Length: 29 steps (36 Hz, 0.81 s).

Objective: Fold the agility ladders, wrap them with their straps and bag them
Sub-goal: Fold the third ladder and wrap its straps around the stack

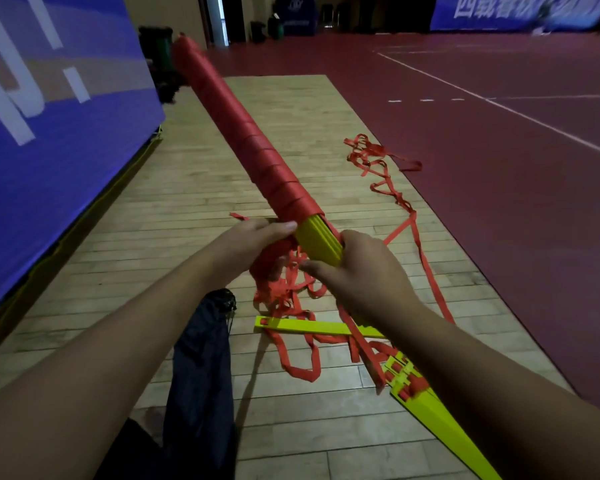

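Wooden floor [174,209]: left hand [257,237] and right hand [361,271] are gripping the nearly strap-wrapped ladder bundle [253,143]; second ladder [433,410], lower right, and bag [201,358] are lying untouched.

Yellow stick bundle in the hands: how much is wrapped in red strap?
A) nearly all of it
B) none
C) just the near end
A: red strap coils cover the bundle from its far tip down; only its near yellow end is bare.
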Motion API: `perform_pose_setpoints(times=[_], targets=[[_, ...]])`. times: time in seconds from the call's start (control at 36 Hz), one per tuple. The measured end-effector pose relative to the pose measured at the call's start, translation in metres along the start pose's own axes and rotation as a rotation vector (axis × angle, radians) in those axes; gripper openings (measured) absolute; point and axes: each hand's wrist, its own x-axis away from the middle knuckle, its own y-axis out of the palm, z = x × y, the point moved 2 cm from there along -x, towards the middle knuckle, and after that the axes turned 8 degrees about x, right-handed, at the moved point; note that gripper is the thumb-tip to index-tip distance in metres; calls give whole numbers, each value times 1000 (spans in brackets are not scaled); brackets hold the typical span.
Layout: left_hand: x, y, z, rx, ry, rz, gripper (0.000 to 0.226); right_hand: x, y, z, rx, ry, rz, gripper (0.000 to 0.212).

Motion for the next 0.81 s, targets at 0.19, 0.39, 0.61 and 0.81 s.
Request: perform_pose_setpoints(times=[0.19, 0.39, 0.61, 0.81], targets=[[-5, 16, -9, 43, 69, 135, 44, 16, 22, -12, 74, -87, 122, 31], [0, -6, 0, 164, 92, -39, 54, -1, -5, 7, -727, 77, -465, 47], [6, -9, -1, 377, 96, -196, 48, 12, 4, -9, -1183, 64, -891, 54], [5, -15, 2, 56, -51, -129, 78, 7, -11, -10, -822, 26, -456, 34]])
